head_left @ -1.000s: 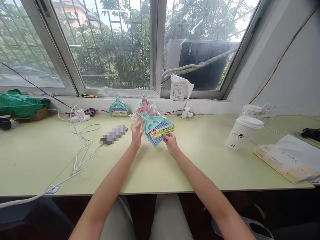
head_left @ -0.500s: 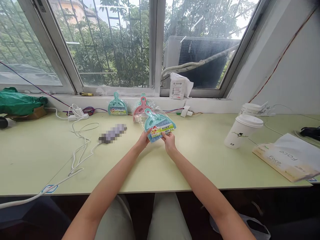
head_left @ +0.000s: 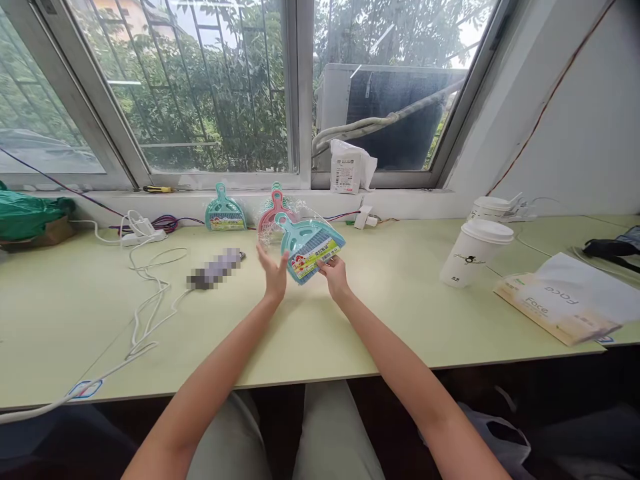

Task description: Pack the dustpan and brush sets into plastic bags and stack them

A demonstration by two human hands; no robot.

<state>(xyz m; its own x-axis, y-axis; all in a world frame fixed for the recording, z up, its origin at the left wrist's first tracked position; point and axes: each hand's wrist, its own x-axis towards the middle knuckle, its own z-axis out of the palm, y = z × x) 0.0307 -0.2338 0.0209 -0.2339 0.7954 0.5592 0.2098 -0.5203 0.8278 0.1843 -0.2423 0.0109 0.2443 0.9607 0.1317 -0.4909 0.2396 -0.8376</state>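
A teal mini dustpan and brush set [head_left: 305,243] in clear wrap is tilted above the table, its blue bristles and yellow label facing me. My right hand [head_left: 336,277] pinches its lower right edge between thumb and fingers. Just left of the set, my left hand [head_left: 274,275] is open, fingers pointing up and thumb near the pan's edge; whether the thumb touches cannot be made out. Behind stands a stack of sets with a pink dustpan [head_left: 276,212] in front, partly covered by the held one. Another teal set [head_left: 223,212] leans against the wall to the left.
White cables [head_left: 150,293] and a blurred-out device [head_left: 216,269] lie to the left, with a power strip [head_left: 144,233] behind. Two lidded paper cups [head_left: 473,257] and a tissue pack [head_left: 555,307] are at the right. A white package [head_left: 350,170] sits on the windowsill.
My left hand has let go of the dustpan set and opened to its left. The right hand keeps hold, and the set is tilted a little more. The view has shifted slightly.
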